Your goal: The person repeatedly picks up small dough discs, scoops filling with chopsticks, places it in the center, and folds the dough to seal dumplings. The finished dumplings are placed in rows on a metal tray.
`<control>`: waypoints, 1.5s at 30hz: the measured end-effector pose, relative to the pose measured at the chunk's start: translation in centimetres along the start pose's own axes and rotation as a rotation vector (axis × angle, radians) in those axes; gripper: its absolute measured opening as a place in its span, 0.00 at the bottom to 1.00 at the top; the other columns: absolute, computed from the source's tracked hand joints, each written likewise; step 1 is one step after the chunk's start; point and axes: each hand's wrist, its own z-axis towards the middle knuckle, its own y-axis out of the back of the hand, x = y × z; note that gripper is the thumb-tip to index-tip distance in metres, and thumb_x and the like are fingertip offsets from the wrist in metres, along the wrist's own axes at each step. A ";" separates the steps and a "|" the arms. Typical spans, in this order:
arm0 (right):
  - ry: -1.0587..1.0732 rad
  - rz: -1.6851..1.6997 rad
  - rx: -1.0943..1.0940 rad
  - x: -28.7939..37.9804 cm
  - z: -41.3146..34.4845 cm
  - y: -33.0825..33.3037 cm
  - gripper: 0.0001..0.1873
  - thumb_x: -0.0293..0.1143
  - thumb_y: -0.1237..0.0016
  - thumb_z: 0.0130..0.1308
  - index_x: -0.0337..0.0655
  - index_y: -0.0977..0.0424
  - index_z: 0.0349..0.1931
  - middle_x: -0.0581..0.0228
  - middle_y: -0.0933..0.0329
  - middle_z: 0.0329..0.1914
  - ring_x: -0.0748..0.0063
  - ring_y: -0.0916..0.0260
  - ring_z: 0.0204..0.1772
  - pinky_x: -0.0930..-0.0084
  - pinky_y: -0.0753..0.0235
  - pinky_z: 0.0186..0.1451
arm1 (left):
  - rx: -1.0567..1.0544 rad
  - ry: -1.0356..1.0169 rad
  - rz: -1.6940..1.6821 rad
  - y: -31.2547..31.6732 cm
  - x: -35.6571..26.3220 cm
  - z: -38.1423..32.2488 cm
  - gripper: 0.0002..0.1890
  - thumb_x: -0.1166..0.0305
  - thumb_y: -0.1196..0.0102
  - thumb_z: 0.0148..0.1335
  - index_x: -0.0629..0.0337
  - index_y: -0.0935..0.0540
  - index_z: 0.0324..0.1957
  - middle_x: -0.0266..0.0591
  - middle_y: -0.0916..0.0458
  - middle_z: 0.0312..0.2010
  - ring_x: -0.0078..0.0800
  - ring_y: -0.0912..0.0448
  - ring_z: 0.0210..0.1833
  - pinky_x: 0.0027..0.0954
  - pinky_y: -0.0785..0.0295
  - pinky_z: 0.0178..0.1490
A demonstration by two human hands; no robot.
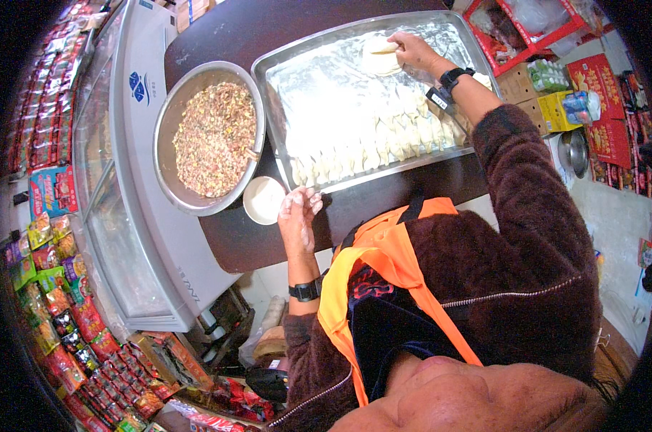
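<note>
My right hand (416, 51) is at the far side of a floured metal tray (326, 89). Its fingers pinch the edge of a round dough wrapper (384, 47) on top of a small stack of wrappers (380, 62). Rows of folded dumplings (399, 135) line the near and right parts of the tray. My left hand (300, 216), whitened with flour, hovers by the tray's near left corner with its fingers curled; whether anything is in them is hidden. Just left of it is a small white bowl (264, 201). Behind that bowl stands a wide metal basin (167, 170) of chopped filling (215, 137).
Everything stands on a dark table (212, 32). A glass-topped chest freezer (158, 216) borders it on the left, near racks of packaged snacks (61, 302). Red-framed boxes (525, 32), cartons (515, 83) and a yellow box (555, 112) crowd the right side.
</note>
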 end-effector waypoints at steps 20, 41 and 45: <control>-0.141 1.032 0.315 19.6 -0.4 8.9 0.12 0.40 0.56 0.73 0.41 0.27 0.43 0.73 0.25 0.35 0.86 0.28 0.38 0.84 0.24 0.43 | 0.561 0.052 -0.036 -6.3 -2.2 2.2 0.38 0.52 0.46 0.66 0.71 0.41 0.66 0.53 0.34 0.64 0.42 0.30 0.63 0.44 0.35 0.66; -0.319 1.134 0.301 38.4 -10.0 0.4 0.14 0.38 0.46 0.65 0.36 0.23 0.40 0.73 0.26 0.29 0.83 0.29 0.33 0.83 0.28 0.37 | 0.610 -0.287 0.086 0.1 -12.5 -3.1 0.17 0.66 0.52 0.71 0.67 0.27 0.56 0.36 0.21 0.45 0.20 0.25 0.46 0.24 0.30 0.50; -0.227 1.072 0.240 39.5 -10.1 0.1 0.10 0.37 0.46 0.64 0.38 0.22 0.35 0.75 0.26 0.27 0.85 0.32 0.31 0.86 0.33 0.36 | 0.538 -0.410 0.248 1.4 -13.6 -3.4 0.18 0.67 0.49 0.69 0.71 0.25 0.54 0.40 0.19 0.45 0.25 0.22 0.47 0.28 0.27 0.51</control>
